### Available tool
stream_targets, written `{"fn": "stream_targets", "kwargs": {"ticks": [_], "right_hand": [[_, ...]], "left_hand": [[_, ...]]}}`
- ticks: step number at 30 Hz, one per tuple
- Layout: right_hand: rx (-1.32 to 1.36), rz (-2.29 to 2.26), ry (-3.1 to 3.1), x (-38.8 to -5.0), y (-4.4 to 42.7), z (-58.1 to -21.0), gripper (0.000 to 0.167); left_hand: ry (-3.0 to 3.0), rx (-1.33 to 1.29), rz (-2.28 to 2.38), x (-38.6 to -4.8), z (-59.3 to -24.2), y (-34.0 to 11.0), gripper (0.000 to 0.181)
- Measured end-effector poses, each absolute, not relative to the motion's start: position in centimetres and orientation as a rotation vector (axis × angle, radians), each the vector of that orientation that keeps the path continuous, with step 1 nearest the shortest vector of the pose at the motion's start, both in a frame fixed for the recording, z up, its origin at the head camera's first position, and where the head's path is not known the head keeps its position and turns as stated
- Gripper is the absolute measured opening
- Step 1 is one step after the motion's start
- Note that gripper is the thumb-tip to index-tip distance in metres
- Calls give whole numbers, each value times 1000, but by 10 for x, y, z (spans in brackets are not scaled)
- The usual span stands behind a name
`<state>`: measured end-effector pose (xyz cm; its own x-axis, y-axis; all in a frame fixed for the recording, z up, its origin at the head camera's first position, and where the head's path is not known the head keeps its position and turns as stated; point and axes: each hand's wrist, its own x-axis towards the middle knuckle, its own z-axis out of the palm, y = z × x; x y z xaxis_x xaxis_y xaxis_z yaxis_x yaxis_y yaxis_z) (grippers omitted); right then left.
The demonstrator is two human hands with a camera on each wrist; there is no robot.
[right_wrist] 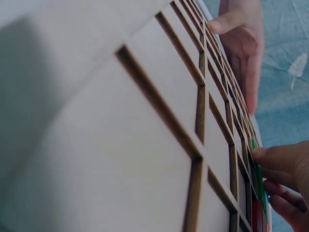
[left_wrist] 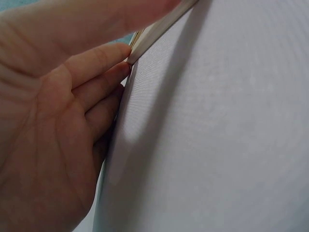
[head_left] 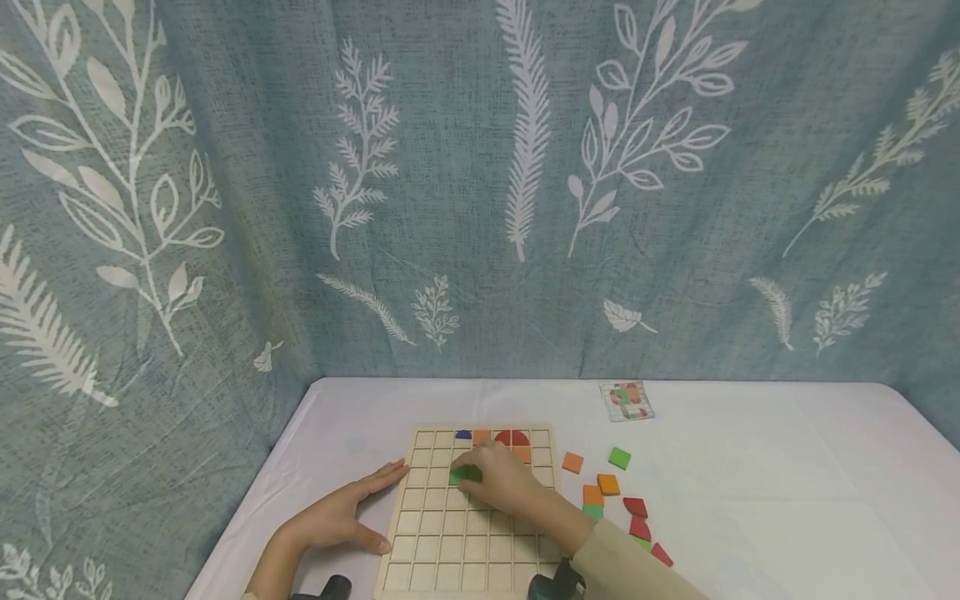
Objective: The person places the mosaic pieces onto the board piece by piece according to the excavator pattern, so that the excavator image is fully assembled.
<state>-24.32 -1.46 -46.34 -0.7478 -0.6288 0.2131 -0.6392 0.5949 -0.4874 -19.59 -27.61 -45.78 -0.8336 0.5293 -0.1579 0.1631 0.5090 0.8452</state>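
A wooden grid board (head_left: 431,523) lies on the white table. My right hand (head_left: 506,479) is over its upper middle, thumb and fingertips pinching a green square tile (head_left: 455,477) at the grid. Part of the green is hidden under the fingers; the right wrist view shows a green edge (right_wrist: 261,186) by the thumb. Along the top rows sit a blue rounded piece (head_left: 463,435), an orange tile (head_left: 482,436), red curved pieces (head_left: 519,437) and another orange tile (head_left: 522,455). My left hand (head_left: 337,510) rests at the board's left edge, its fingertips and thumb spread along it.
Right of the board lie loose pieces: an orange tile (head_left: 573,462), a green tile (head_left: 619,457), more orange tiles (head_left: 608,484) and red curved pieces (head_left: 635,507). A small patterned card (head_left: 627,401) lies at the back. A leaf-print curtain (head_left: 480,317) hangs behind the table.
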Motion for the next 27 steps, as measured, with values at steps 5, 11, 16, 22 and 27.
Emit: {"fn": "stream_targets", "kwargs": {"ticks": [5,11,16,22,27], "right_hand": [[1128,908,-2796,-245,-14,-463,19],[1146,942,-2799,-243,-13,-460,19],[1153,929,-2795,-238,-5,-457,17],[1221,919,-2772,-230,8,-458,14],[1244,802,-2726,-226,15,-461,12]], "left_hand": [[2338,584,1282,-196,-459,-277,96],[2332,600,1291,-197,-460,-278,96],[2335,602,1283,-198,-460,-278,96],[2328,598,1282,-198,-459,-278,97],[2355,592,1239,-197,-459,-277,96]]}}
